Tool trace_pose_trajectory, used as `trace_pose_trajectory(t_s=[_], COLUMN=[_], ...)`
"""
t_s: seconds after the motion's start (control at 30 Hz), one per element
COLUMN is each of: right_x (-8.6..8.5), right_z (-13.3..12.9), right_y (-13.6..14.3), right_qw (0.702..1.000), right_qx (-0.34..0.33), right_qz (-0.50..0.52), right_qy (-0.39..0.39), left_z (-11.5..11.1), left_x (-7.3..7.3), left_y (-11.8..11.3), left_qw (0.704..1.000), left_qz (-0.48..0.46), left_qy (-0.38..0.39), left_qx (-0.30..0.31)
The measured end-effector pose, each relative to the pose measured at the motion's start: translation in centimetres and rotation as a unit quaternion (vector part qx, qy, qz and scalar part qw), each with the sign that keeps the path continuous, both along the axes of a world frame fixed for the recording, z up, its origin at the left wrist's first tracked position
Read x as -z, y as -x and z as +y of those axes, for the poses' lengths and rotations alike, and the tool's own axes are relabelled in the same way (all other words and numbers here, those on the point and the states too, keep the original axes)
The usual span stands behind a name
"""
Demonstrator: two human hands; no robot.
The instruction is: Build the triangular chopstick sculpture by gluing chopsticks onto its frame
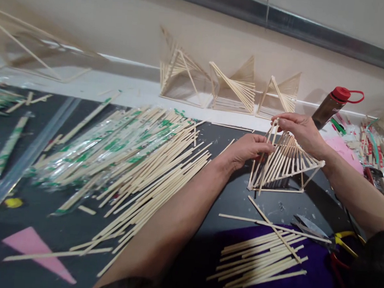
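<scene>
A small frame of pale wooden sticks [278, 163], with a fan of slats across it, stands on the dark table at right of centre. My left hand [249, 149] is closed, its thumb and finger pinching a stick at the frame's left side. Over the frame's top corner, my right hand [296, 127] is closed too, thumb and fingertips pressed on the peak where sticks meet. Cut sticks [259, 258] lie on a purple sheet [317, 280] nearer to me, and one longer stick crosses them.
Three finished-looking stick frames [233, 87] stand by the wall. A red-capped bottle [329, 105] is behind my right hand. Wrapped and loose sticks [164, 168] cover the left-centre. Scissors [346, 242] lie at lower right, a pink paper triangle [36, 247] at lower left.
</scene>
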State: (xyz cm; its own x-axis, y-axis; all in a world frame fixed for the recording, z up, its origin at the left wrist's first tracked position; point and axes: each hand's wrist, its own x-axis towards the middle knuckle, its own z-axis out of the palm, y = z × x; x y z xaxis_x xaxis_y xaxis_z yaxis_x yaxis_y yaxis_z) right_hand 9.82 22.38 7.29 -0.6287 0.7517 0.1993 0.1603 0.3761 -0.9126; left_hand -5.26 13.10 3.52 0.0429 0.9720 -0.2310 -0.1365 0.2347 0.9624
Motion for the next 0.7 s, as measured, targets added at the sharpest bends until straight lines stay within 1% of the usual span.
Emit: trace_pose_trajectory(t_s=[0.23, 0.47, 0.6, 0.67, 0.7], right_x=[-0.1, 0.0, 0.0, 0.0, 0.0], right_z=[-0.1, -0.1, -0.1, -0.1, 0.0], right_y=[0.0, 0.0, 0.0, 0.0, 0.0], right_qw=[1.000, 1.000, 1.000, 1.000, 1.000], right_qx=[0.005, 0.003, 0.003, 0.001, -0.001], right_qz=[-0.002, -0.002, 0.007, 0.015, 0.018], right_qy=[-0.010, -0.019, -0.019, -0.015, -0.014], left_z=[-0.2, -0.1, -0.2, -0.3, -0.3], left_x=[-0.6, -1.0, -1.2, -1.3, -1.4], left_y=[0.0, 0.2, 0.3, 0.3, 0.3], left_qw=[1.000, 1.000, 0.997, 0.992, 0.987], left_qz=[-0.001, 0.028, 0.075, 0.121, 0.159], left_qy=[-0.010, 0.002, 0.006, -0.002, -0.009], left_qx=[0.002, 0.012, 0.026, 0.030, 0.024])
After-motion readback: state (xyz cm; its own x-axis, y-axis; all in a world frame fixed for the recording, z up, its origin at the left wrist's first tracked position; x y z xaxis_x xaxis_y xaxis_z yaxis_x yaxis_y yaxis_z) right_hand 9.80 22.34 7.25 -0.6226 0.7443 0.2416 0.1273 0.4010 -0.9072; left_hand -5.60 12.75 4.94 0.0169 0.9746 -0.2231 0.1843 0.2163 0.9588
